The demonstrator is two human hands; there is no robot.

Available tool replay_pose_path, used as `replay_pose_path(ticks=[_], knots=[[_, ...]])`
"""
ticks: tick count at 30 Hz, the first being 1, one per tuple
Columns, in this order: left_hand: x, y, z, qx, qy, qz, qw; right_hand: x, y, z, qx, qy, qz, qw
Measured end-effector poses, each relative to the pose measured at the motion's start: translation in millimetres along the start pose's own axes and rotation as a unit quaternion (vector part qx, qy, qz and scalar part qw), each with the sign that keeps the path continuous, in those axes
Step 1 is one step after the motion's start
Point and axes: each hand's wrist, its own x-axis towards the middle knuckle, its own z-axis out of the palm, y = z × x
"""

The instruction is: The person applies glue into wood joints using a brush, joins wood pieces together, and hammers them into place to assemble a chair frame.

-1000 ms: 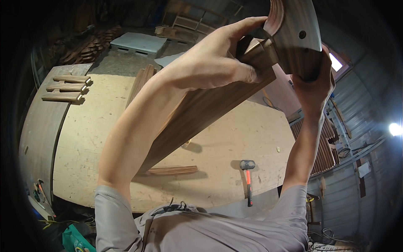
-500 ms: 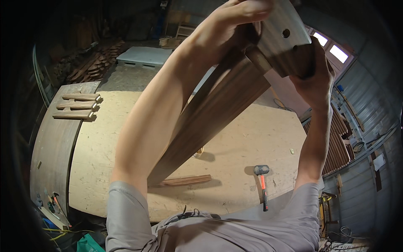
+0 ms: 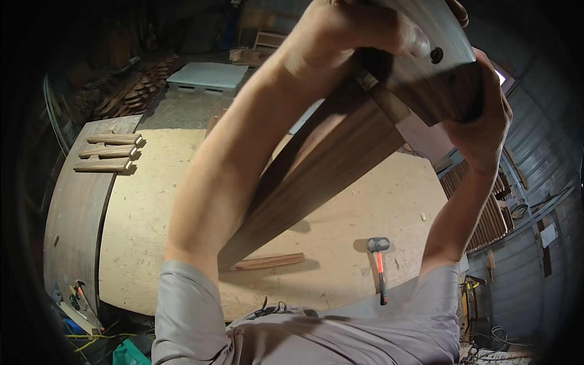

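High in front of me, my left hand [image 3: 371, 30] grips a dark wooden piece [image 3: 426, 76] with a round drilled hole, its thumb near the hole. My right hand [image 3: 483, 131] wraps around that piece's right end from below. A long wooden board [image 3: 322, 188] slants up from the table to this piece. A paler stepped end of the board shows where the two meet; whether they are fully joined I cannot tell. On the table below lies a short wooden strip [image 3: 271, 261]. To its right is a rubber mallet [image 3: 378, 245] with a red and black handle.
The work surface is a tan tabletop [image 3: 152, 231] with a grey-brown board [image 3: 76, 213] along its left. Three short wooden pieces [image 3: 109, 151] lie at the far left. Behind stand a grey pallet-like platform [image 3: 207, 76] and stacked wood [image 3: 137, 88]. Slatted wood [image 3: 477, 207] stands at right.
Both hands and the holed piece have shifted right and slightly down. The upper end of the long board has moved with them. The mallet and strip lie where they were.
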Motion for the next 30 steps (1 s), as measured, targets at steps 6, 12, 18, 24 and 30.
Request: replay_pose_path(ticks=[6,12,18,24,30], knots=[[-2,6,-1,0.005,-0.018,-0.02,1.0,-12,-8,8,0.022,0.019,0.032,0.999],[-6,8,0,0.013,-0.006,-0.016,1.0,-18,-23,11,0.035,0.02,0.104,0.994],[-4,-17,6,-0.007,-0.002,-0.001,1.0,-21,-18,1,0.015,0.012,0.078,0.997],[-4,-8,28,0.063,0.029,0.027,0.997,-3,-32,16,0.033,0.071,0.079,0.994],[0,-31,9,0.035,-0.136,0.046,0.989,-24,-16,12,-0.008,0.081,0.067,0.994]])
